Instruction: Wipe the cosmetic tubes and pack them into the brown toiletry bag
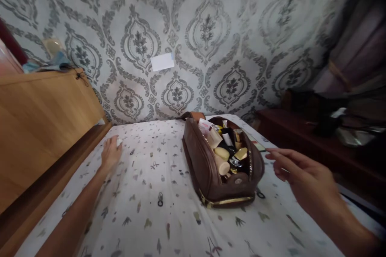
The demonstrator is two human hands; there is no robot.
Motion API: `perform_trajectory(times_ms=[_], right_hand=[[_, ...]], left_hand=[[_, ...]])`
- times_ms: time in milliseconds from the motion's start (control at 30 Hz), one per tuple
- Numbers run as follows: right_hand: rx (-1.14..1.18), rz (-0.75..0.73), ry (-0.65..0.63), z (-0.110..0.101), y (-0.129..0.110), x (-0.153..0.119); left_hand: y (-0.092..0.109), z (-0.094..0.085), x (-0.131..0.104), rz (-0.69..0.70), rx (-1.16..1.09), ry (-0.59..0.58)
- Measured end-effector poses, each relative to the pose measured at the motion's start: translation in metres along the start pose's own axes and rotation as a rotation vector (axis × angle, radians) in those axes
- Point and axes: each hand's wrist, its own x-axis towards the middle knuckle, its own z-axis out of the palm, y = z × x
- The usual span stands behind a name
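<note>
An unzipped brown bag (199, 160) stands on the patterned white sheet (150, 192), filled with small bottles, tubes and a yellowish oval item (221, 153). To its right, my right hand (304, 172) is raised with thumb and fingers drawn together at the edge of a thin flat card (256, 144), which lies partly hidden behind the bag. On the far left of the sheet rests my left hand (111, 152), its fingers curled around a small white object (119, 141) too small to identify.
A wooden panel (45, 116) borders the sheet on the left. Behind is a patterned wall (208, 28) with a white paper (163, 62) on it. A dark red surface (289, 128) holding dark items stands at the right, beside a tied curtain (346, 68).
</note>
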Motion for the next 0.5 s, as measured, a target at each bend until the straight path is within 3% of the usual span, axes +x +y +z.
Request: perform_trajectory(times_ms=[67, 167, 233, 300, 367, 433, 500], right_hand=[[0.034, 0.028, 0.013, 0.001, 0.003, 0.004], [0.047, 0.025, 0.025, 0.002, 0.002, 0.008], [0.023, -0.009, 0.021, 0.002, 0.001, 0.013], [-0.001, -0.039, 0.008, 0.002, 0.002, 0.023], [0.004, -0.046, -0.023, 0.003, 0.005, 0.037], [0.047, -0.02, -0.082, 0.01, 0.007, 0.053], [0.105, 0.049, -0.155, 0.022, 0.008, 0.069]], left_hand=[[-0.005, 0.009, 0.001, 0.032, 0.035, -0.074], [-0.013, 0.026, 0.001, 0.021, 0.052, -0.394], [-0.019, 0.033, 0.002, 0.027, 0.019, -0.446], [-0.023, 0.036, 0.004, 0.044, 0.006, -0.391], [-0.019, 0.036, 0.007, 0.095, 0.005, -0.245], [-0.003, 0.034, 0.01, 0.183, -0.059, -0.108], [0.029, 0.033, 0.012, 0.272, -0.23, -0.069]])
